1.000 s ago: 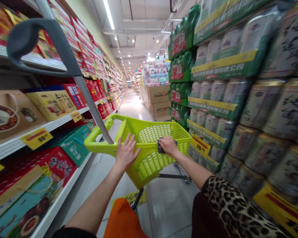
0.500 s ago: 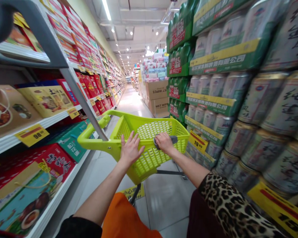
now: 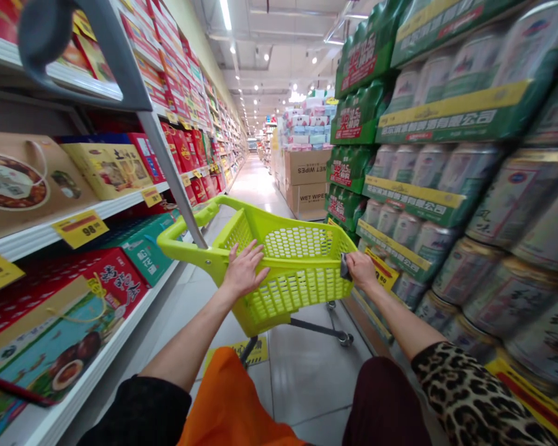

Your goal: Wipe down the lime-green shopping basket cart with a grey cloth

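Note:
A lime-green shopping cart basket with mesh sides stands in front of me, turned sideways. My left hand rests on its near rim by the handle end, fingers spread and holding nothing. At the right-hand end of the basket, my right hand is closed around a dark grey cloth, which presses against the rim's corner. The basket's inside shows only in part. A grey post rises from the handle end and carries a dark grey curved handle.
Shelves with boxed goods and a yellow price tag line the left. Stacked beer cans and green shrink-wrapped packs rise close on the right. Cardboard boxes stand ahead beside the aisle. Below the basket are the cart's wheels.
My right hand has slid the cloth rightward along the rim to the basket's end corner. My left hand stays spread on the rim. The view has shifted slightly left.

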A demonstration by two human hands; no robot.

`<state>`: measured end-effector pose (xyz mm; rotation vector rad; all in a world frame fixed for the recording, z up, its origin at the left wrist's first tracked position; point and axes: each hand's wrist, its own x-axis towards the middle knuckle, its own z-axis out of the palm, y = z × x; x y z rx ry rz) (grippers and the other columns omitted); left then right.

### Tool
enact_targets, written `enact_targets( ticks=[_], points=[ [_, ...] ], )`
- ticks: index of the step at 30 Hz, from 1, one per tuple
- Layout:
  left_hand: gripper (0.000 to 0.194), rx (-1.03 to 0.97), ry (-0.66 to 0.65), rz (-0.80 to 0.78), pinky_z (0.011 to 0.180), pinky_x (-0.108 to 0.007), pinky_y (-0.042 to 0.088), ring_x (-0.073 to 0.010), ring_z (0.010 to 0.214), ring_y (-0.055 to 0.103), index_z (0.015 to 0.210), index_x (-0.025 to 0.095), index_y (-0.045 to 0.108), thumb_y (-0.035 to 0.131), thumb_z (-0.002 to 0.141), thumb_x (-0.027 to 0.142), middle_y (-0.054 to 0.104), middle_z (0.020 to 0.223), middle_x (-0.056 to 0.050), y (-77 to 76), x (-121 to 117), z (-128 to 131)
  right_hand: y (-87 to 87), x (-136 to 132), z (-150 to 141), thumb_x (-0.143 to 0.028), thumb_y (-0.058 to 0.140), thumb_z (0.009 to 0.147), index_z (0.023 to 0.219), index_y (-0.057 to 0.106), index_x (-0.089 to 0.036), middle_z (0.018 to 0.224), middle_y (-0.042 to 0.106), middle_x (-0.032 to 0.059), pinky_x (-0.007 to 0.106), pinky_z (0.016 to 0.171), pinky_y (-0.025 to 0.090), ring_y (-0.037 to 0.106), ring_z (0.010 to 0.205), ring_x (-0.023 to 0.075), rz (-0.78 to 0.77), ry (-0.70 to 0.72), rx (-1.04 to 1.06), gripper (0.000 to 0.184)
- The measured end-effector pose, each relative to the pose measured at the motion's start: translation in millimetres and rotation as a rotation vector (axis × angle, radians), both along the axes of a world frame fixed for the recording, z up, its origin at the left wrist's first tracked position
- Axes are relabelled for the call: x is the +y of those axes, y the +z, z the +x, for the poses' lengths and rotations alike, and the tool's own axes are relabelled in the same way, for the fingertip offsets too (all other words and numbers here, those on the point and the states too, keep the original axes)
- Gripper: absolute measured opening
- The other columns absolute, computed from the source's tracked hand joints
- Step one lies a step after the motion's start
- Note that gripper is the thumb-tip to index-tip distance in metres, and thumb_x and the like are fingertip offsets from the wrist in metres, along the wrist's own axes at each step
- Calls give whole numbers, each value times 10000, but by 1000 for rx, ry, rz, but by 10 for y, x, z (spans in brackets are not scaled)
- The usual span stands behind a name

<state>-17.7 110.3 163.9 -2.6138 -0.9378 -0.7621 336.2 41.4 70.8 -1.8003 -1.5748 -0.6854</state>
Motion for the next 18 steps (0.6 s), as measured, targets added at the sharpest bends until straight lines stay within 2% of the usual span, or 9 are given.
enact_targets(
  ticks=[4,8,13,16,18],
  points=[
    [304,37,22,-66,1072,-539,30,-244,1260,379,986,233,620,421,818,390,576,1222,-52,63,227,-166,1,-68,-160,-310,323,895,633,575,-170,646,594,49,280,650,303,498,642,153,-22,12,-12,390],
    [307,108,85,-73,1059,-578,-25,-260,1331,240,1058,256,600,425,814,322,470,1334,-49,62,376,-249,72,-171,-394,-335,314,886,634,570,-170,650,598,55,281,646,307,513,642,155,-44,28,30,395],
    [518,78,326,-104,1040,-620,55,-287,1368,51,1314,206,394,395,796,215,177,1479,-78,-67,317,-246,211,-305,-647,-392,424,808,568,529,-195,607,564,45,285,595,306,483,589,164,-105,144,302,327],
    [598,107,351,-151,1039,-613,107,-287,1369,13,1371,183,289,399,784,204,121,1490,-79,-96,266,-290,295,-360,-707,-394,511,746,522,513,-203,550,531,29,280,557,284,445,530,155,-91,166,412,294],
    [622,114,347,-188,1043,-606,115,-289,1369,2,1378,174,270,423,777,224,121,1491,-81,-87,247,-322,366,-356,-731,-399,539,723,500,502,-205,487,484,14,277,540,277,418,493,149,-48,161,504,297]
  ],
)
